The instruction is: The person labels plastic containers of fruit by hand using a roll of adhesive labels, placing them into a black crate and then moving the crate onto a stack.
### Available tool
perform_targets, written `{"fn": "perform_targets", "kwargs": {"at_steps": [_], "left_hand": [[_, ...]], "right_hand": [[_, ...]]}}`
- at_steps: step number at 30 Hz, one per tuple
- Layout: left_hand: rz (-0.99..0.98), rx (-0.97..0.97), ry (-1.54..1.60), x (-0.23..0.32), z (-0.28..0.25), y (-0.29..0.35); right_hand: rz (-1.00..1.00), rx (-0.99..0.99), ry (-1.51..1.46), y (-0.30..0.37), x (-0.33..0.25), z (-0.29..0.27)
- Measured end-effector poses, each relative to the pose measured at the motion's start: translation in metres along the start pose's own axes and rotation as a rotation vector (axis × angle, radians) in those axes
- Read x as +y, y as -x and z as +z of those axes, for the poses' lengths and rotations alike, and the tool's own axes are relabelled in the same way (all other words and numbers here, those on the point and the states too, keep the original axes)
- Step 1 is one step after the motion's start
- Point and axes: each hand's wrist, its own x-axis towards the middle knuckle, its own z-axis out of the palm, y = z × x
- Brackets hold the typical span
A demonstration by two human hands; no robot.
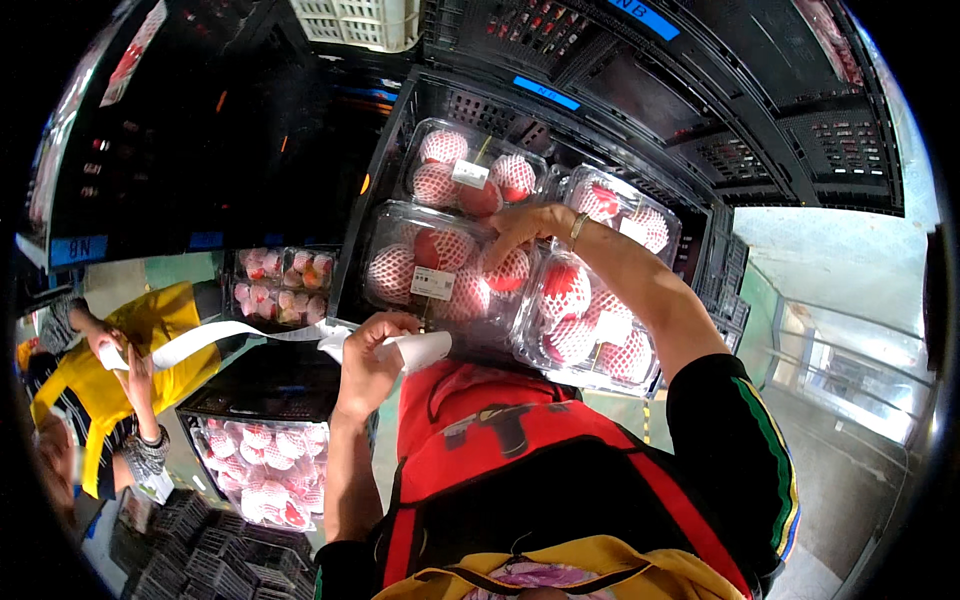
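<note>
My left hand point(368, 368) is closed around a strip of white label paper point(425, 349), in front of a black crate point(352, 285). The paper trails off to the left toward another person. My right hand point(530, 228) reaches over the crate with fingers apart, touching the lid of the near-left clear plastic fruit box point(385, 225). Red fruit in white foam nets fills this box, and a white label point(433, 283) lies on its lid. Similar boxes sit around it: a far-left box point(430, 130), a far-right box point(620, 185) and a near-right box point(600, 318), each bearing a white label.
Black crates point(640, 90) are stacked beyond and to the right. At the left, a person in a yellow garment point(150, 330) handles the paper's other end. Crates of netted fruit point(265, 465) stand lower left, above empty-looking dark baskets point(215, 550). A white basket point(365, 25) stands at the top.
</note>
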Motion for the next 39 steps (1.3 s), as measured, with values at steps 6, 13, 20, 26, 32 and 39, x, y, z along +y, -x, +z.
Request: {"fn": "perform_targets", "kwargs": {"at_steps": [6,13,20,26,32,39], "left_hand": [[0.032,0.059,0.145,-0.006,0.016,0.025],[-0.066,0.07,0.309,0.002,0.036,0.04],[-0.009,0.165,0.216,0.004,0.051,0.029],[0.025,0.071,0.261,0.002,0.058,0.012],[0.058,0.24,0.34,0.0,0.042,0.023],[0.082,0.373,0.284,-0.009,0.017,0.025]], "right_hand": [[-0.103,0.019,-0.364,0.028,0.003,-0.023],[-0.409,0.254,-0.561,0.074,0.024,-0.046],[-0.277,1.235,0.249,0.1,0.005,-0.046],[-0.291,1.293,1.267,0.026,-0.087,0.045],[-0.113,1.008,1.204,0.008,-0.079,0.027],[-0.726,0.346,-0.459,0.063,-0.13,0.096]]}}
